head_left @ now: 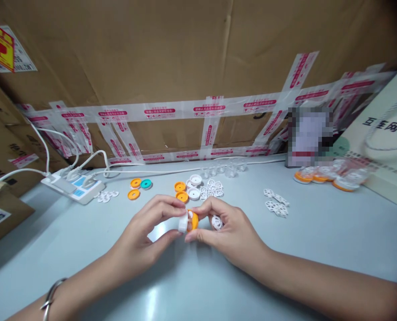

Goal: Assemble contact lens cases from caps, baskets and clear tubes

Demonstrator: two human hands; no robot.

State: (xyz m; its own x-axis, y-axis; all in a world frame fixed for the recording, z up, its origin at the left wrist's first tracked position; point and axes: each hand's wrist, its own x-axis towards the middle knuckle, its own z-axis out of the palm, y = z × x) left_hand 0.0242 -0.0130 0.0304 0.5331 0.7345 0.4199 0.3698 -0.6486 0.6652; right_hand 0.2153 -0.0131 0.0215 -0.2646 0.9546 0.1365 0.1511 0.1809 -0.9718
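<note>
Bare forearms [98, 276] extended over the bench [171, 285], orange cap [195, 221] and white cap [182, 223] gripped

A bracelet [51, 296] is worn on the left wrist. The white cap is gripped by the fingers of the left hand [154, 225], just left of the orange cap; whether the two touch cannot be told. The orange cap is pinched by the thumb and fingers of the right hand [230, 227], and something pale is seen in its opening, too small to make out. A white slotted piece [217, 222] is held in that hand, right of the orange cap.

Just beyond the orange cap, orange lids [182, 197], white lids [194, 193] and perforated pieces [218, 189] are grouped. Farther beyond it, clear cups [231, 170] are clustered, their contents not discernible. To its left, a teal lid [146, 183] is set near two more orange lids; farther left, small white parts [106, 196] are laid by a power strip [61, 185] fitted with plugs. Well to its right, clear domes [350, 178] on orange bases are grouped, white parts seen inside, blurred, before a paper bag [382, 133] whose contents are hidden.
</note>
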